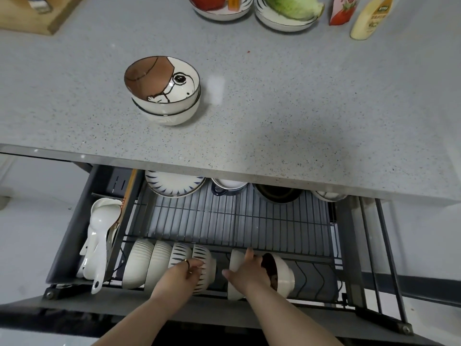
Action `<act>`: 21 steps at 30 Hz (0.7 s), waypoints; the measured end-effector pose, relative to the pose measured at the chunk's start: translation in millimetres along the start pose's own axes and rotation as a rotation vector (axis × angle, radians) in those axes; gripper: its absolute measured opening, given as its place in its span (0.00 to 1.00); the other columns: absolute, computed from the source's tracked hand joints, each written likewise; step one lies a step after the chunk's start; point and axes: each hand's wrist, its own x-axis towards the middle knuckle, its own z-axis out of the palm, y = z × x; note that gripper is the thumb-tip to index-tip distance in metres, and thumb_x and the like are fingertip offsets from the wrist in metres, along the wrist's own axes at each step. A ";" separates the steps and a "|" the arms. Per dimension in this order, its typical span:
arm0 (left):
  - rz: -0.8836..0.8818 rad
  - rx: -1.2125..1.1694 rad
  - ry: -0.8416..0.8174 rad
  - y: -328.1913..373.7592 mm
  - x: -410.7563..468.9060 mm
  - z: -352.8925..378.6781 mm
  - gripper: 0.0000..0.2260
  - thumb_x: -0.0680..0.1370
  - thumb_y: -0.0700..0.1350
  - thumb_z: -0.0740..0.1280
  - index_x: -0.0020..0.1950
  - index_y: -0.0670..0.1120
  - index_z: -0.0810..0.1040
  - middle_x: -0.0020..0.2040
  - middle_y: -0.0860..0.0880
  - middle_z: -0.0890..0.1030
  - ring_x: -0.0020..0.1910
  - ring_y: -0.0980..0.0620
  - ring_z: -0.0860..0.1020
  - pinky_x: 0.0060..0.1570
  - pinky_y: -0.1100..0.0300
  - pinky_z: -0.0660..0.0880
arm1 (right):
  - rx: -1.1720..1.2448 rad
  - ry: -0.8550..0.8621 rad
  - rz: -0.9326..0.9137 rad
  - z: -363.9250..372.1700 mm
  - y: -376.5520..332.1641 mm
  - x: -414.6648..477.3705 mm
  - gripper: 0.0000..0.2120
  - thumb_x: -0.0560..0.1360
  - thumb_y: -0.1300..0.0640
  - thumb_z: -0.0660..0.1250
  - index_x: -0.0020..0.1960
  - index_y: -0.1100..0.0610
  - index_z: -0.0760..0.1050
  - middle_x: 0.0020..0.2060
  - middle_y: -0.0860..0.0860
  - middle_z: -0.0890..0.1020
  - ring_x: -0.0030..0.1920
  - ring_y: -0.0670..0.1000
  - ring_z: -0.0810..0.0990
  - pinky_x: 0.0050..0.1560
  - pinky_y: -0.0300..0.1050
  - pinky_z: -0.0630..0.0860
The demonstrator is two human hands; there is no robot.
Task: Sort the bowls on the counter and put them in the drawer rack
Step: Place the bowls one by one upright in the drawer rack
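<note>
Two stacked bowls (166, 96) stand on the grey counter (299, 108); the top one has a brown and white cartoon inside. Below, the drawer rack (237, 221) is pulled out. Its front row holds two ribbed white bowls (147, 264) and two blue-striped bowls (199, 255) on edge. My left hand (183, 273) grips the nearer striped bowl. My right hand (245, 270) holds a pair of white bowls with dark insides (283, 273) on edge in the same row, right of a gap.
White spoons (99, 233) and chopsticks fill the drawer's left compartment. Plates and bowls (174, 183) sit at the rack's back under the counter edge. On the counter's far side are dishes with tomato and lettuce (287, 11), a carton, a sauce bottle (369, 18) and a wooden board (32, 13).
</note>
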 end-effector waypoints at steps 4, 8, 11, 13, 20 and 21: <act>-0.007 -0.076 -0.030 -14.5 2.9 -12.0 0.08 0.76 0.42 0.62 0.53 0.49 0.77 0.47 0.47 0.81 0.46 0.50 0.77 0.48 0.65 0.73 | -0.094 -0.023 0.046 5.8 -15.3 7.6 0.42 0.73 0.44 0.63 0.75 0.56 0.42 0.74 0.59 0.54 0.70 0.58 0.64 0.62 0.51 0.72; 0.042 -0.060 -0.035 -16.6 8.6 -22.1 0.09 0.76 0.42 0.62 0.55 0.47 0.77 0.43 0.52 0.79 0.43 0.56 0.75 0.37 0.76 0.67 | -0.088 0.001 0.068 -2.6 -15.1 6.0 0.45 0.71 0.41 0.64 0.76 0.56 0.41 0.74 0.59 0.52 0.70 0.60 0.65 0.61 0.50 0.72; 0.055 -0.059 -0.065 -15.9 9.9 -27.5 0.09 0.76 0.43 0.61 0.54 0.50 0.77 0.41 0.56 0.78 0.42 0.59 0.76 0.37 0.74 0.67 | -0.086 0.061 0.084 -8.8 -5.8 1.6 0.45 0.70 0.41 0.65 0.76 0.55 0.42 0.74 0.59 0.53 0.69 0.60 0.65 0.61 0.49 0.72; 0.060 -0.056 -0.086 -18.5 9.7 -29.5 0.09 0.76 0.42 0.61 0.47 0.57 0.76 0.39 0.59 0.77 0.41 0.60 0.75 0.38 0.73 0.68 | -0.082 0.096 0.085 -11.2 -0.3 -1.4 0.44 0.70 0.42 0.66 0.75 0.56 0.45 0.73 0.58 0.55 0.69 0.59 0.65 0.62 0.49 0.71; 0.045 0.023 -0.108 -27.7 15.0 -34.1 0.09 0.76 0.42 0.60 0.52 0.54 0.75 0.45 0.53 0.78 0.43 0.57 0.75 0.37 0.73 0.67 | -0.036 0.164 0.112 -15.6 8.0 -8.9 0.39 0.71 0.43 0.65 0.73 0.58 0.51 0.72 0.57 0.58 0.67 0.59 0.68 0.62 0.49 0.71; 0.041 0.016 -0.115 -27.1 16.3 -34.6 0.09 0.77 0.42 0.60 0.52 0.54 0.75 0.45 0.53 0.78 0.44 0.56 0.76 0.40 0.70 0.69 | -0.026 0.170 0.115 -17.2 9.1 -9.3 0.38 0.72 0.43 0.65 0.72 0.58 0.52 0.72 0.57 0.59 0.67 0.59 0.68 0.61 0.49 0.71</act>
